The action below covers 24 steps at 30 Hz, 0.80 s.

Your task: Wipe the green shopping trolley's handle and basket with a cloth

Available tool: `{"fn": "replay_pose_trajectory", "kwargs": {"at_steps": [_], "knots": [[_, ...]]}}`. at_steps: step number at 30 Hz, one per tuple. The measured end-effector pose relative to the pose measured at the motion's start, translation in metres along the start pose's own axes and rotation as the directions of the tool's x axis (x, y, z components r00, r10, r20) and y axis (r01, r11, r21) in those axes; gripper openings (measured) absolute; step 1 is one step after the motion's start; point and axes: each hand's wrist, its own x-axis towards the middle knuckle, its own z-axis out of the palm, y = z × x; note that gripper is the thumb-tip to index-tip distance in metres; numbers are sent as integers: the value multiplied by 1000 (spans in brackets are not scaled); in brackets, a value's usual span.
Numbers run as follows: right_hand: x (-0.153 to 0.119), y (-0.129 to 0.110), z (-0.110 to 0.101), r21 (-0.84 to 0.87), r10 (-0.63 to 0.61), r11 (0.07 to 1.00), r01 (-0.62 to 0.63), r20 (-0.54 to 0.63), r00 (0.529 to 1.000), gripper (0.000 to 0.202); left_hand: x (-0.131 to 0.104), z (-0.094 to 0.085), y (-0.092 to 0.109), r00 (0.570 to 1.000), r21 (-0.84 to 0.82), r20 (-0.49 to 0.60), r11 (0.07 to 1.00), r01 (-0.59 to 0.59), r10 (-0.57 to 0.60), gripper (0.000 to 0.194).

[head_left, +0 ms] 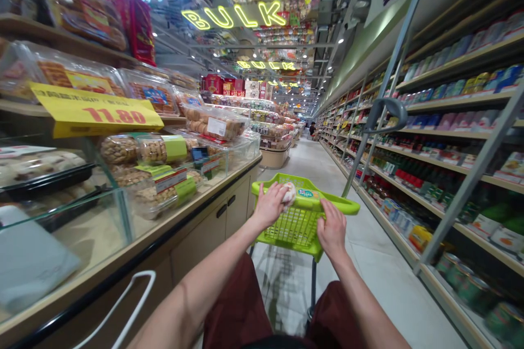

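Observation:
A lime-green shopping cart (297, 226) stands right in front of me. My left hand (271, 204) rests at the left part of its handle, the fingers closed round a small white and pinkish bundle (289, 193) that looks like a wrapped item. At the right part of the handle, my right hand (332, 226) has its fingers curled over the green bar. Between the hands a small coloured label (307, 193) sits on the handle.
At left, a counter (192, 215) holds packaged biscuits (161, 191) behind glass, with a yellow price sign (98, 112) above. Tall stocked shelves (458, 131) and a leaning metal ladder rail line the right. The tiled aisle (307, 158) runs ahead, with a person (313, 130) far off.

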Motion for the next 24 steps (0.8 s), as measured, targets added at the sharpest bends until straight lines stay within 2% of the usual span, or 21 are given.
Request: {"fn": "replay_pose_trajectory", "kwargs": {"at_steps": [3, 5, 7, 9, 11, 14, 17, 20, 24], "knots": [[-1, 0, 2, 19, -6, 1000, 6, 3, 1000, 47, -6, -9, -30, 994, 2, -9, 994, 110, -110, 45], [0, -1, 4, 21, -11, 1000, 11, 2, 1000, 47, -6, -13, -43, 975, -32, -27, 975, 221, -222, 43], [0, -2, 5, 18, -14, 1000, 14, -2, 1000, 47, -4, -14, -47, 934, -92, -49, 933, 348, -353, 42], [1, -3, 6, 16, -15, 1000, 16, -6, 1000, 47, -2, -13, -42, 907, -132, -69, 905, 404, -415, 41], [1, -3, 6, 14, -15, 1000, 15, -9, 1000, 45, 0, -8, -30, 927, -130, -74, 925, 356, -368, 41], [2, -1, 4, 6, -14, 1000, 14, -10, 1000, 44, 2, 1, -8, 979, -108, -36, 975, 195, -200, 43], [2, 2, 3, 2, -16, 1000, 16, -9, 1000, 45, 3, 5, 6, 995, -90, 1, 991, 101, -101, 45], [1, 5, 2, -3, -16, 1000, 16, -12, 1000, 46, 1, 1, 1, 996, -56, 22, 995, 87, -86, 47], [0, 7, 3, -6, -12, 1000, 12, -15, 1000, 45, -3, -13, -31, 982, -20, -1, 982, 187, -187, 44]]}}
